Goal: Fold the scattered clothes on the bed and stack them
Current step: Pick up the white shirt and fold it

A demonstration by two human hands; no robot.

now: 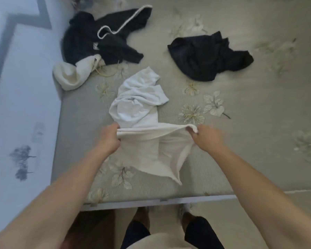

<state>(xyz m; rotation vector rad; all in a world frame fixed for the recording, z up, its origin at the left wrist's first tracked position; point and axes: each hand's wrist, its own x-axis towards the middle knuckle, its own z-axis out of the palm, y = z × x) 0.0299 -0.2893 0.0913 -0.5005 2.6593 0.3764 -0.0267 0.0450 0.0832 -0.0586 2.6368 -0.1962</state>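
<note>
A: Head view, looking down: both bare forearms reach forward over the near edge of the bed [258, 97]. What are the hands doing?

B: The left hand [109, 139] is closed on 1 end of a white garment [144, 112], and the right hand [207, 138] pinches the other end, fingers curled round the cloth. Between them the hem is pulled into a nearly straight line, lifted off the bed.

A: And the rest of that garment?

B: Below the hem a flap hangs toward the person, ending in a point near the bed's edge. Beyond the hands the cloth lies bunched and wrinkled on the floral bedspread.

A: What else is on the bed?

B: 3 more pieces. A black hoodie [90, 40] with a white drawstring [122, 22] lies crumpled at the far left. A cream garment [70, 75] touches its near side, at the bed's left edge. A dark crumpled garment [208, 58] sits to the far right, well apart from the white one.

A: Anything between the hands and those?

B: Only bare bedspread. Pale floor [20, 90] shows left of the bed, and the person's legs show below its near edge
</note>
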